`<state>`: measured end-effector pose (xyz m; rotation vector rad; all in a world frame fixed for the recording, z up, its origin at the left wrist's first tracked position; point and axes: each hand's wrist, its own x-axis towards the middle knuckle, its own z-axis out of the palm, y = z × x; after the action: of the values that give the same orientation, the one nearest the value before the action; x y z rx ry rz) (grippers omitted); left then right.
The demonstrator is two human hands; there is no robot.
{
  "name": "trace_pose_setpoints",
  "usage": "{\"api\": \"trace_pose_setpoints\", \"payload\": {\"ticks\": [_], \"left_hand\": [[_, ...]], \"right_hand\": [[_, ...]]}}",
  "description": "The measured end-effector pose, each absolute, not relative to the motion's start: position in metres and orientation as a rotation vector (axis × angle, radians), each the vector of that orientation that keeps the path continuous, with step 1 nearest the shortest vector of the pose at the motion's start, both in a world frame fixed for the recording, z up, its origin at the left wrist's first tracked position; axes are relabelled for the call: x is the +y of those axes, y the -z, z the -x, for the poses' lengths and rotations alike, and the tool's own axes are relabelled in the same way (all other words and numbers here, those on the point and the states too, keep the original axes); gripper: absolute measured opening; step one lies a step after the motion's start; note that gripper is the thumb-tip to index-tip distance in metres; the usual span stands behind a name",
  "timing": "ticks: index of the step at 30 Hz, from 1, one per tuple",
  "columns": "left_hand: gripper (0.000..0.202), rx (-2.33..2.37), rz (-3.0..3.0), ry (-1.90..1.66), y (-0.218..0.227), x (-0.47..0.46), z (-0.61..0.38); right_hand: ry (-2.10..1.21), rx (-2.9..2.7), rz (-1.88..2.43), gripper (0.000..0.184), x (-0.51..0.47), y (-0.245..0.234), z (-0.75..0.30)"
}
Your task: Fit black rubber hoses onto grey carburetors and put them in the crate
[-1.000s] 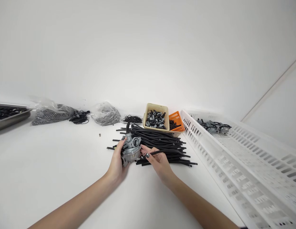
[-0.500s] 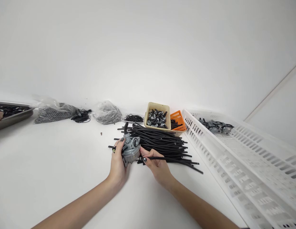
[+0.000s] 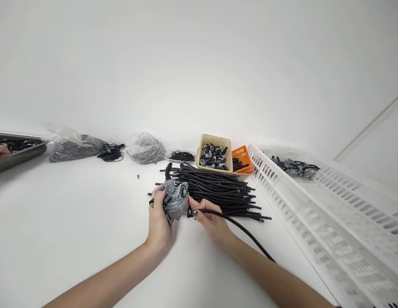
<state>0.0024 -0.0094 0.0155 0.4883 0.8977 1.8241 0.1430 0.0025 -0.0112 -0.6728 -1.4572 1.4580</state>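
Note:
My left hand (image 3: 159, 222) grips a grey metal carburetor (image 3: 175, 199) from its left side, just above the white table. My right hand (image 3: 209, 219) pinches one end of a black rubber hose (image 3: 242, 231) against the carburetor's right side. The hose trails back to the right along my forearm. Directly behind both hands lies a pile of black hoses (image 3: 218, 190).
A beige tub of small metal parts (image 3: 216, 155) and an orange basket (image 3: 243, 158) stand behind the pile. A long white slotted crate (image 3: 330, 214) with carburetors (image 3: 295, 167) fills the right. Bags of parts (image 3: 145, 149) and a metal tray (image 3: 16, 149) with another person's hand (image 3: 0, 151) lie at the left.
My right hand has pulled one hose out of the pile; its free end swung from the pile round toward me and now trails beside my forearm. The carburetor stayed in my left hand.

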Motion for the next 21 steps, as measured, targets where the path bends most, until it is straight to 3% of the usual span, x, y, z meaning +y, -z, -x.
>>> {"api": "trace_pose_setpoints", "payload": {"ticks": [11,21], "left_hand": [[0.034,0.892,-0.431,-1.801,-0.016,-0.0091,-0.0045],[0.035,0.845,-0.558,-1.727,-0.011,-0.0148,-0.0096]], "right_hand": [[-1.445,-1.345,0.705,0.035,0.009,0.0164,-0.1417],[-1.292,-1.07,0.718,0.062,0.0094,0.0121,-0.1388]]}}
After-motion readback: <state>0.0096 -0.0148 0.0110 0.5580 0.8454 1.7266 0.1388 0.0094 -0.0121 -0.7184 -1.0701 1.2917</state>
